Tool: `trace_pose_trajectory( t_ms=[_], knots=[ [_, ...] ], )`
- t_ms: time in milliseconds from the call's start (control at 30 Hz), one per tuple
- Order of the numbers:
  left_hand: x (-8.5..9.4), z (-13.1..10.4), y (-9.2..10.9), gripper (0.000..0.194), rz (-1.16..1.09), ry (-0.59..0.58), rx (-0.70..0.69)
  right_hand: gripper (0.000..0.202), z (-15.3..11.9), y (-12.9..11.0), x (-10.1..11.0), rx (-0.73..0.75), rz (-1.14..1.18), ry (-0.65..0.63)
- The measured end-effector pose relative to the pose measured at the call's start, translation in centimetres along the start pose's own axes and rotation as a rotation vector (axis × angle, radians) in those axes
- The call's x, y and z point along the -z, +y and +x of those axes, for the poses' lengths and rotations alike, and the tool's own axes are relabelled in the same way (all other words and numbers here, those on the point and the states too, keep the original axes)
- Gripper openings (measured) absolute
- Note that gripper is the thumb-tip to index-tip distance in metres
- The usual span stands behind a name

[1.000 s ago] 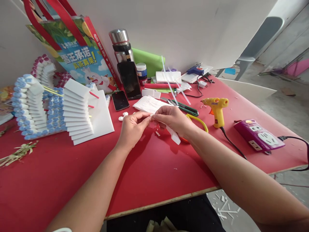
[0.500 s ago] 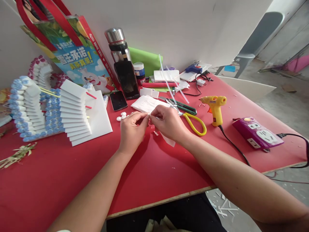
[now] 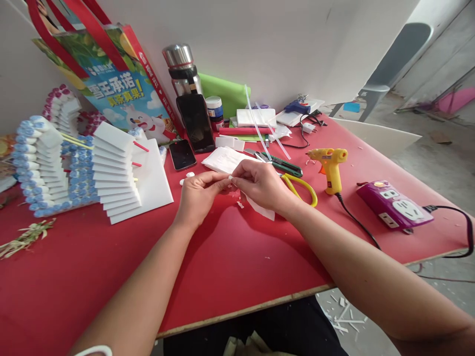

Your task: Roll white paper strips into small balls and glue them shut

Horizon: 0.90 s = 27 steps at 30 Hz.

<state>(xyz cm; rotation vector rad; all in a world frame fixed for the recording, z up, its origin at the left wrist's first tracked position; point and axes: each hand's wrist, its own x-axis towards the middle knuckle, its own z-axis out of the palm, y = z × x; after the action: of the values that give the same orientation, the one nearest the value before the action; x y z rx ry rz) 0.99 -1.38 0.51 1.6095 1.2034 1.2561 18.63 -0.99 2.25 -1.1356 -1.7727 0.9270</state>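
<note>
Left hand (image 3: 196, 197) and right hand (image 3: 262, 186), each grip pinching the same small white papery piece (image 3: 230, 178), meet above the smooth red tabletop (image 3: 237, 267), just in front of the folded white tissue (image 3: 222, 160).

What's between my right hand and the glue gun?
Between your right hand and the glue gun, the head view shows a yellow scissors handle, with a green cutter behind.
</note>
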Motion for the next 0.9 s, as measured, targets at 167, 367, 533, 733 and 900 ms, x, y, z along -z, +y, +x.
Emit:
trace_pose_trajectory(
  t_ms=[167,367,533,733,900],
  knots=[
    [0.6,0.6,-0.4,0.035,-0.117,-0.124,0.076,0.005,0.2,0.2,0.2,0.013,0.130,-0.123],
    [0.1,0.1,0.1,0.026,-0.026,-0.023,-0.058,0.013,0.3,0.1,0.1,-0.072,-0.014,0.023],
    [-0.1,0.0,0.6,0.027,-0.016,0.008,-0.033,0.013,0.0,-0.5,0.2,0.028,-0.124,0.046],
    [-0.2,0.2,0.4,0.024,-0.023,0.032,-0.062,0.012,-0.1,-0.9,0.5,-0.086,0.172,-0.065],
    [0.3,0.5,-0.2,0.022,-0.002,0.074,-0.007,0.028,0.2,-0.7,1.0,-0.184,0.210,-0.087]
  ],
)
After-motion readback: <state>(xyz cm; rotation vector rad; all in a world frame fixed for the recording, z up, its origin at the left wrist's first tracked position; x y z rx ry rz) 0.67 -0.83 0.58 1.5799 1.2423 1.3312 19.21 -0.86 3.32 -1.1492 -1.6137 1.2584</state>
